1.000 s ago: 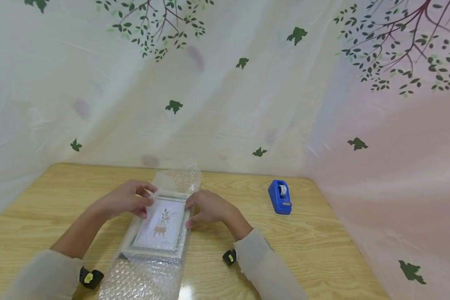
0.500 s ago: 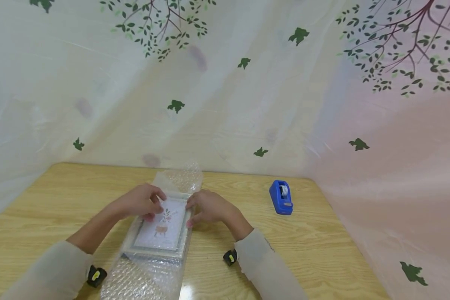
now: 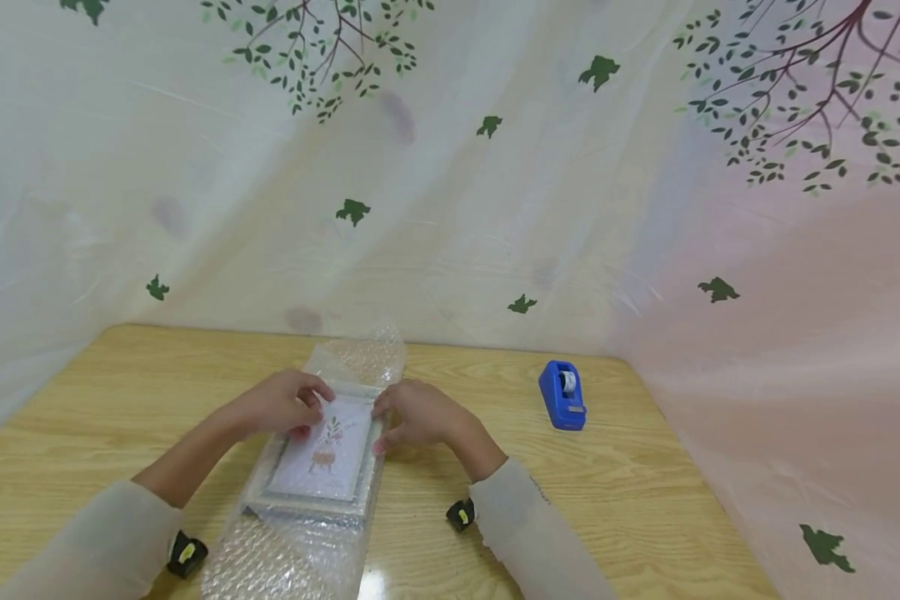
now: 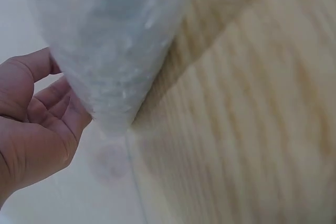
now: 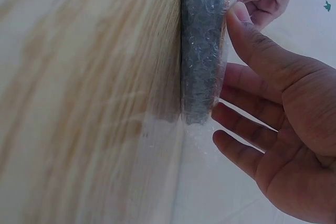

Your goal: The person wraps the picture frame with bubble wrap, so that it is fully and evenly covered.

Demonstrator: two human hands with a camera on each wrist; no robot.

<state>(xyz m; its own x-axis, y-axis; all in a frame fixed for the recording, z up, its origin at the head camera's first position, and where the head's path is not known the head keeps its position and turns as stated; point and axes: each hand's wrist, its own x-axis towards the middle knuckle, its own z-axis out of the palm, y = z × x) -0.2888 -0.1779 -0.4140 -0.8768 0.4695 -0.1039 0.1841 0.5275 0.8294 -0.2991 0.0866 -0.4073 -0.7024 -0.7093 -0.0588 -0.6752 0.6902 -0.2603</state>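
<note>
A pale picture frame lies face up on bubble wrap at the table's left of middle. Its print shows a potted plant. My left hand reaches over the upper left part of the print, with curled fingers pinching the wrap there. At the frame's upper right edge rests my right hand. The right wrist view shows its thumb and spread fingers along the top of the wrapped edge. In the left wrist view, the left fingers meet the translucent wrap.
A blue tape dispenser with a roll of clear tape stands on the wooden table to the right. Wrap extends beyond the frame at both ends. A printed cloth with leaves and birds hangs behind.
My left hand has moved right, from beside the frame to over its print, and then stayed nearly in place. The print now looks hazier. My right hand keeps its place at the edge.
</note>
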